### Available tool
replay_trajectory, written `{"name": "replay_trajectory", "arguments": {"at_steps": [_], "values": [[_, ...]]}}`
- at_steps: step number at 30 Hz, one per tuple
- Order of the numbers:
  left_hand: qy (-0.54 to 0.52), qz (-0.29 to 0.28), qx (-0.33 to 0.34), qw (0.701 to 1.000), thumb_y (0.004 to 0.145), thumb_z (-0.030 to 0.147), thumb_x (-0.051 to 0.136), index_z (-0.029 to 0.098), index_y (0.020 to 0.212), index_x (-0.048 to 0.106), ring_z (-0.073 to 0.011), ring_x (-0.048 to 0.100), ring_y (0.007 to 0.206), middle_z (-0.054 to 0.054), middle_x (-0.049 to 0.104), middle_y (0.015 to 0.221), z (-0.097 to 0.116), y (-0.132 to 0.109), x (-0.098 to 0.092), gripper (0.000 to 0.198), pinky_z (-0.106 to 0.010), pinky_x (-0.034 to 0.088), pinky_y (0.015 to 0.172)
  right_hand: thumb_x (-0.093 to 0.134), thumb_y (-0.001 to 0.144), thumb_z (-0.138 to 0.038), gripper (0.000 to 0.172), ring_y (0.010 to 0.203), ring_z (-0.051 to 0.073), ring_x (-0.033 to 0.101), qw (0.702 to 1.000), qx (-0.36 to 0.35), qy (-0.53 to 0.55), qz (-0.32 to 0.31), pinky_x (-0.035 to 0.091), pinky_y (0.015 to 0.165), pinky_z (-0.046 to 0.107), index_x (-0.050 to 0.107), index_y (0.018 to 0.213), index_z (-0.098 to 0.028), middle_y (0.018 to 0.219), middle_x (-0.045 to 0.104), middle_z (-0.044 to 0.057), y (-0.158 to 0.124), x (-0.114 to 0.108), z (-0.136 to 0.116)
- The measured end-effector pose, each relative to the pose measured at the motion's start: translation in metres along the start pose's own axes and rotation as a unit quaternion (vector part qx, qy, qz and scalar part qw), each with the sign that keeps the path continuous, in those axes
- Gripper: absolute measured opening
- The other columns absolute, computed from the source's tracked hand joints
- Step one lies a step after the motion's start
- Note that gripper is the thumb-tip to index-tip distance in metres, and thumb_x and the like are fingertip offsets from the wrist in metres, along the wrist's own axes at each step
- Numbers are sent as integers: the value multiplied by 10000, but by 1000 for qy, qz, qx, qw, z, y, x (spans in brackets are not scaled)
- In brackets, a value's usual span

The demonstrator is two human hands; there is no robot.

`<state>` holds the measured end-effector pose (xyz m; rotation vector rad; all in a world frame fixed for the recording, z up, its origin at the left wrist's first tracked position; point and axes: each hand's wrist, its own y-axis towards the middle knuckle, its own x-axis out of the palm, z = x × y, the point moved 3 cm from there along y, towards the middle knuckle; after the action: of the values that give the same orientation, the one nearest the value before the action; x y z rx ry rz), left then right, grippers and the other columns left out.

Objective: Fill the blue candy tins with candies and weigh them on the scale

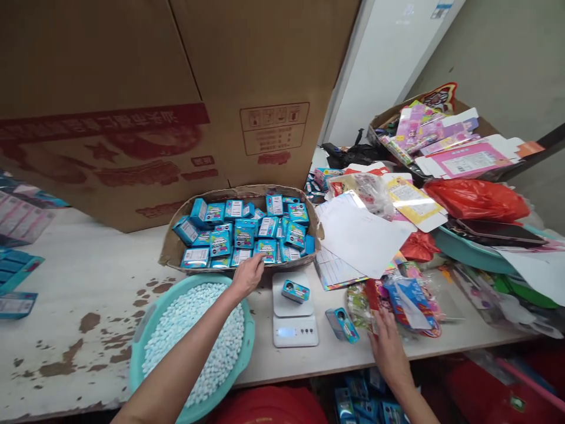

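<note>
My left hand (248, 274) reaches over the teal basin (248, 330) of pale blue pellets to the front edge of a cardboard tray (314, 227) full of small blue boxes (244, 234). Its fingers are bent together beside one box; whether they grip it is hidden. Just right of the basin, a white digital scale (295, 331) carries one blue box (295, 291). Another blue box (342, 325) lies on the table between the scale and my right hand (387, 341). That hand rests with fingers spread against the plastic packets, holding nothing visible.
Large brown cartons (176, 70) stand behind the tray. Papers (362, 235), a red plastic bag (479, 199) and a phone (501, 231) crowd the right side. More blue boxes (364, 400) lie below the table edge, near a red stool (273, 406).
</note>
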<state>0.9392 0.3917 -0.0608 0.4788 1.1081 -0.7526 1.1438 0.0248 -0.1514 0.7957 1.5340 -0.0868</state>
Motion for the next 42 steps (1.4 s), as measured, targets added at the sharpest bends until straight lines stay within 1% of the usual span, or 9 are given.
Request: {"name": "replay_trajectory", "arguments": {"at_steps": [4, 9, 12, 17, 24, 31, 33, 36, 42], "values": [[-62, 70, 21, 995, 878, 255, 426, 194, 1114, 604, -201, 629, 915, -54, 694, 1008, -51, 3, -31, 302, -310, 455, 811, 341, 938, -443, 537, 1211, 367, 443, 996, 72, -15, 48, 426, 931, 530, 425, 1333, -89, 1302, 455, 229, -31, -36, -24], [-67, 195, 32, 978, 885, 305, 437, 167, 1019, 637, -207, 631, 916, -80, 697, 979, -113, -24, -57, 278, -314, 467, 831, 331, 892, -615, 680, 1101, 393, 499, 973, 221, -43, 51, 415, 885, 556, 572, 1143, -31, 1171, 524, 274, -105, -57, -90], [-68, 211, 83, 972, 905, 313, 439, 166, 971, 636, -200, 626, 883, -80, 697, 928, -128, -71, -51, 254, -317, 463, 827, 344, 881, -638, 644, 1053, 355, 531, 968, 250, -12, 11, 430, 865, 519, 613, 1057, -80, 1137, 559, 236, -150, -43, -137], [-72, 97, 129, 984, 917, 309, 435, 181, 997, 626, -202, 609, 896, -66, 686, 944, -129, -149, -5, 243, -340, 463, 831, 407, 869, -620, 541, 993, 292, 564, 957, 277, 90, -3, 444, 868, 468, 645, 969, -145, 1039, 620, 162, -176, -16, -192], [9, -24, 112, 993, 907, 372, 441, 170, 1081, 616, -243, 564, 957, -94, 648, 1023, -121, -162, 28, 319, -403, 448, 860, 513, 821, -523, 410, 979, 270, 563, 910, 341, 237, 11, 438, 918, 484, 644, 948, -156, 1013, 622, 138, -107, -20, -218], [-7, 71, 143, 987, 915, 300, 439, 182, 1078, 608, -235, 574, 986, -97, 644, 1074, -111, -156, 5, 263, -397, 465, 864, 596, 752, -478, 698, 1120, 259, 500, 892, 315, 323, 26, 500, 853, 412, 366, 1321, -145, 1286, 434, 184, 15, 13, -181], [-35, 104, 168, 980, 912, 266, 449, 187, 1108, 584, -228, 578, 997, -94, 644, 1079, -98, -154, -2, 251, -390, 470, 876, 640, 690, -499, 765, 1139, 275, 481, 890, 291, 351, 4, 512, 826, 408, 368, 1311, -146, 1306, 414, 186, 52, 28, -170], [-72, 136, 194, 969, 904, 223, 459, 202, 1208, 515, -218, 577, 1024, -96, 633, 1093, -71, -139, -11, 310, -385, 466, 910, 631, 685, -526, 553, 913, 244, 582, 887, 247, 385, -55, 533, 727, 389, 536, 1072, -143, 1033, 586, 120, 89, 34, -170], [-90, 46, 286, 953, 863, 253, 525, 223, 1351, 380, -266, 464, 1227, -124, 488, 1340, -4, -102, -26, 511, -412, 442, 963, 646, 768, -411, 319, 887, 188, 589, 895, 129, 410, -120, 495, 803, 321, 583, 1008, -211, 956, 618, 40, 90, -19, -236]]}}
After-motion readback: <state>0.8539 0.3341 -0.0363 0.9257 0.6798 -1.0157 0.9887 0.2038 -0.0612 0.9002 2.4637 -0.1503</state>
